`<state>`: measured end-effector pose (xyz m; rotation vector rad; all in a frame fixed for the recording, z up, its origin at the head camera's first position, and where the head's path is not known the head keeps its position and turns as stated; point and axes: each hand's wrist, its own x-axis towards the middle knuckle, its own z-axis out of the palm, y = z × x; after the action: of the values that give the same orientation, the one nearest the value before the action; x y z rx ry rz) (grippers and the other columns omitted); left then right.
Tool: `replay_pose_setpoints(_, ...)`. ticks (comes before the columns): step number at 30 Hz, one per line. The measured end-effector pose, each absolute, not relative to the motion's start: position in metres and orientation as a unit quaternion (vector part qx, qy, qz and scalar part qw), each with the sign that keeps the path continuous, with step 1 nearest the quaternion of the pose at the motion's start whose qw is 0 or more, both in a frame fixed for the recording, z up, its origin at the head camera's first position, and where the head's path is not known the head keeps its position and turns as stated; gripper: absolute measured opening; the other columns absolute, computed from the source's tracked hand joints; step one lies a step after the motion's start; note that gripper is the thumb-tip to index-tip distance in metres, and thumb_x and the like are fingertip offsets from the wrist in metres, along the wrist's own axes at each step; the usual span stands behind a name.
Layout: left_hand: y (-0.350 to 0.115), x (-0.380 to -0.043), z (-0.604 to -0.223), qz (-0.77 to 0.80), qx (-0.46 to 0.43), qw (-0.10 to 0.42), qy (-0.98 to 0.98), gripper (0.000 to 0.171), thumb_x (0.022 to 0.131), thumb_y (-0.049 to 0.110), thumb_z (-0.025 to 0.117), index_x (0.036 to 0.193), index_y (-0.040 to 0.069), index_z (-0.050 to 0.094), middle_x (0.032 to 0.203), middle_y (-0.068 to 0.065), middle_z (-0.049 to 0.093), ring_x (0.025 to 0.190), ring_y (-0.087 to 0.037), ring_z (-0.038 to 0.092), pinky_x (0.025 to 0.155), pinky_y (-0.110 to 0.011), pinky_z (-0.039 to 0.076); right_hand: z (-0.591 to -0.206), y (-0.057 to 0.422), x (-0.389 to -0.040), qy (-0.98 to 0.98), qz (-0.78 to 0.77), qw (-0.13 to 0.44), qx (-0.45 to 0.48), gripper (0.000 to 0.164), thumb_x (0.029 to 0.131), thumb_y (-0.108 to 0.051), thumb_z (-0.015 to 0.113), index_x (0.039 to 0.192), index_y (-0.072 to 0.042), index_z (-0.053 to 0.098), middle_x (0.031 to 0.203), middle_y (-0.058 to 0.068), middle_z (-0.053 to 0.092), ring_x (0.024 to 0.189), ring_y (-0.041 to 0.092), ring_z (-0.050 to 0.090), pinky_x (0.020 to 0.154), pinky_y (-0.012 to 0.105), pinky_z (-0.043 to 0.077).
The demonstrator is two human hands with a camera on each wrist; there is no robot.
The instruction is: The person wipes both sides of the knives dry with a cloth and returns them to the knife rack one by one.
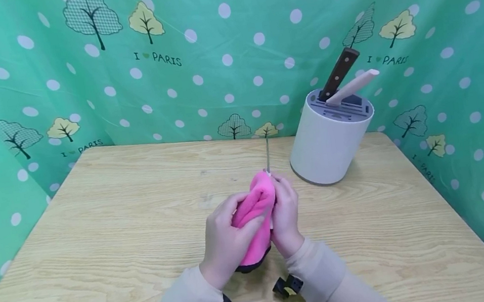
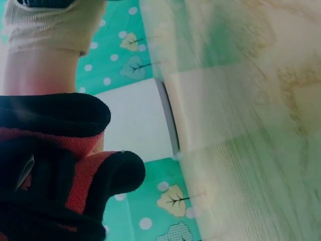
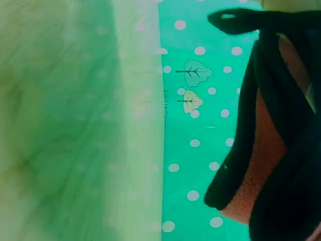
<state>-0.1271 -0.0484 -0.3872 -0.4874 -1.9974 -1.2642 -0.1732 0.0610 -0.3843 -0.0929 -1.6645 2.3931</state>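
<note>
A pink cloth (image 1: 259,243) with a black edge is bunched between both hands above the table's front middle. My left hand (image 1: 223,237) grips it from the left, fingers and thumb bent over its folds. On the other side my right hand (image 1: 284,211) holds a knife (image 1: 267,155), whose thin blade, seen nearly edge-on, points away from me. The knife's handle is mostly hidden by the hand and cloth; a bit of white shows between them. Close up, the cloth's black and reddish folds (image 2: 80,186) fill the left wrist view's lower left. Folds of cloth (image 3: 261,160) also hang at the right wrist view's right.
A white round knife block (image 1: 325,140) stands at the back right of the wooden table (image 1: 119,228). A dark-handled knife (image 1: 339,72) and a white-handled one (image 1: 355,86) stand in its slots. A green dotted curtain (image 1: 195,75) encloses the back and sides.
</note>
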Motion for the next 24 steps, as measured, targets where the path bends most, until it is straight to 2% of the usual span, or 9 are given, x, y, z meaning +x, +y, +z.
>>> replay_pose_setpoints(8, -0.055, -0.134, -0.384, -0.507, -0.157, 0.337, -0.778, 0.034, 0.076, 0.006, 0.083, 0.107, 0.002, 0.068, 0.092, -0.011, 0.074, 0.075, -0.018, 0.069, 0.067, -0.029, 0.058, -0.394, 0.057, -0.168, -0.587, 0.806, 0.082, -0.011, 0.026, 0.1, -0.016, 0.045, 0.095, -0.009, 0.069, 0.083, -0.003, 0.063, 0.079, 0.009, 0.06, 0.073, 0.023, 0.051)
replay_pose_setpoints(14, -0.059, -0.137, -0.381, -0.526, -0.128, 0.309, -0.782, 0.036, 0.078, 0.009, 0.082, 0.112, 0.006, 0.068, 0.101, -0.01, 0.076, 0.082, -0.019, 0.072, 0.071, -0.032, 0.059, -0.398, 0.055, -0.167, -0.608, 0.79, 0.074, -0.018, 0.031, 0.1, -0.016, 0.044, 0.111, 0.0, 0.069, 0.094, -0.002, 0.066, 0.09, 0.01, 0.062, 0.08, 0.023, 0.052)
replay_pose_setpoints(18, -0.06, -0.137, -0.381, -0.539, -0.119, 0.293, -0.78, 0.036, 0.079, 0.008, 0.081, 0.112, 0.006, 0.068, 0.101, -0.011, 0.075, 0.08, -0.019, 0.071, 0.069, -0.029, 0.058, -0.397, 0.056, -0.168, -0.614, 0.785, 0.076, -0.016, 0.033, 0.1, -0.016, 0.044, 0.117, 0.001, 0.066, 0.101, 0.0, 0.066, 0.097, 0.011, 0.062, 0.085, 0.024, 0.051)
replay_pose_setpoints(22, -0.061, -0.137, -0.381, -0.562, -0.104, 0.272, -0.774, 0.034, 0.08, 0.01, 0.081, 0.112, 0.008, 0.068, 0.101, -0.008, 0.075, 0.079, -0.016, 0.07, 0.068, -0.025, 0.057, -0.392, 0.059, -0.171, -0.612, 0.788, 0.071, -0.016, 0.034, 0.101, -0.02, 0.047, 0.124, -0.001, 0.063, 0.1, -0.001, 0.065, 0.088, 0.008, 0.061, 0.08, 0.022, 0.051)
replay_pose_setpoints(24, -0.062, -0.137, -0.381, -0.577, -0.09, 0.257, -0.77, 0.034, 0.081, 0.013, 0.081, 0.113, 0.01, 0.068, 0.102, -0.007, 0.075, 0.08, -0.013, 0.069, 0.068, -0.024, 0.056, -0.39, 0.062, -0.173, -0.606, 0.792, 0.064, -0.019, 0.037, 0.101, -0.022, 0.048, 0.131, -0.004, 0.059, 0.097, -0.001, 0.062, 0.078, 0.007, 0.059, 0.071, 0.021, 0.051)
